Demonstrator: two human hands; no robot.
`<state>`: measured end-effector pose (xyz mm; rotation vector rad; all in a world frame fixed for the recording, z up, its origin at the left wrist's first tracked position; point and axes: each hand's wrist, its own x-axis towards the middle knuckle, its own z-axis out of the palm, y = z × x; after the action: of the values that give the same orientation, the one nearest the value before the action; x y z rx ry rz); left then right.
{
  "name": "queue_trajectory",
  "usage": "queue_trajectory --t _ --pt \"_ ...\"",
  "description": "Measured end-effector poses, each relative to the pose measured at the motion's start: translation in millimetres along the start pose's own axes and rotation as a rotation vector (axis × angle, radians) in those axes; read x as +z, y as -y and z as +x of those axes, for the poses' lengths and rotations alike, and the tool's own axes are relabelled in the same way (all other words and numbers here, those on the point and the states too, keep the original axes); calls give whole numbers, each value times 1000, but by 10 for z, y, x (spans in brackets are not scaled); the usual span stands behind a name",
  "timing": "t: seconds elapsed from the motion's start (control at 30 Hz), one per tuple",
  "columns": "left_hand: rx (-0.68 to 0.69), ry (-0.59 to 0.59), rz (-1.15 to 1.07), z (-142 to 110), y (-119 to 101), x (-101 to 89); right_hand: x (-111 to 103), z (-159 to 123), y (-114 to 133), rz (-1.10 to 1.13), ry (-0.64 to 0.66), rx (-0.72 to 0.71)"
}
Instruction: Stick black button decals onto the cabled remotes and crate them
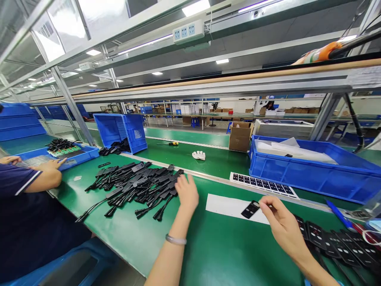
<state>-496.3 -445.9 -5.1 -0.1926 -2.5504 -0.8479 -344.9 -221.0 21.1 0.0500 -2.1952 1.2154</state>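
Observation:
My right hand pinches a black label with small pale markings between thumb and fingertips, holding it over a white paper strip. My left hand, a bracelet on its wrist, reaches to the right edge of a pile of black cabled controllers. Its fingers are stretched and slightly apart, near the closest controllers; whether they touch one is hard to see. Beyond the strip lies a white sheet of black labels. Right of my right hand, several black controllers with labelled faces lie in a row.
A blue bin holding white sheets stands at right, beside a cardboard box. A tipped blue crate holds black parts. A screwdriver and white object lie behind. At left, a co-worker's arm reaches over a blue tray.

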Motion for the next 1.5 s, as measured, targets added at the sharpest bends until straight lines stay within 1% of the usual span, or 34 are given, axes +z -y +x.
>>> queue_trajectory --t 0.03,0.1,0.17,0.2,0.27,0.37,0.43,0.47,0.53,0.6,0.67,0.73,0.77,0.83,0.97,1.13,1.33,1.5 --pt "-100 -63 35 83 129 -84 -93 -90 -83 -9 -13 39" --pt "-239 -124 76 182 321 -209 -222 -257 -247 -13 -42 107" --pt "-279 -132 85 205 377 -276 -284 -388 -376 13 -86 169" --pt "-262 -119 77 193 349 -292 -297 -435 -419 35 -106 200" --pt "-177 -63 29 129 195 -289 -300 -497 -461 92 -129 245" --pt "-7 71 -92 -94 -181 -190 -286 -526 -438 203 -105 270" --pt "69 226 -224 -335 -444 -68 -280 -522 -395 295 -95 283" --pt "71 345 -334 -476 -563 -1 -278 -519 -373 342 -94 292" --pt "-69 709 -780 -770 -757 120 -276 -517 -339 421 -99 306" --pt "-256 959 -1133 -1033 -888 198 -278 -524 -321 464 -93 315" --pt "-417 1083 -1305 -1223 -964 224 -283 -535 -313 470 -76 331" --pt "-503 1152 -1354 -1331 -999 211 -290 -540 -306 450 -38 371" --pt "-514 1173 -1359 -1358 -1008 197 -294 -538 -301 432 -14 394" --pt "-492 1205 -1353 -1379 -1016 163 -301 -528 -287 388 42 428" --pt "-448 1243 -1343 -1377 -1026 125 -318 -506 -247 304 99 438" --pt "-429 1267 -1337 -1384 -1030 121 -331 -511 -217 300 96 462" --pt "-420 1277 -1339 -1380 -1026 108 -311 -539 -267 338 86 470" --pt "-389 1277 -1339 -1399 -1026 123 -297 -545 -275 320 71 468"
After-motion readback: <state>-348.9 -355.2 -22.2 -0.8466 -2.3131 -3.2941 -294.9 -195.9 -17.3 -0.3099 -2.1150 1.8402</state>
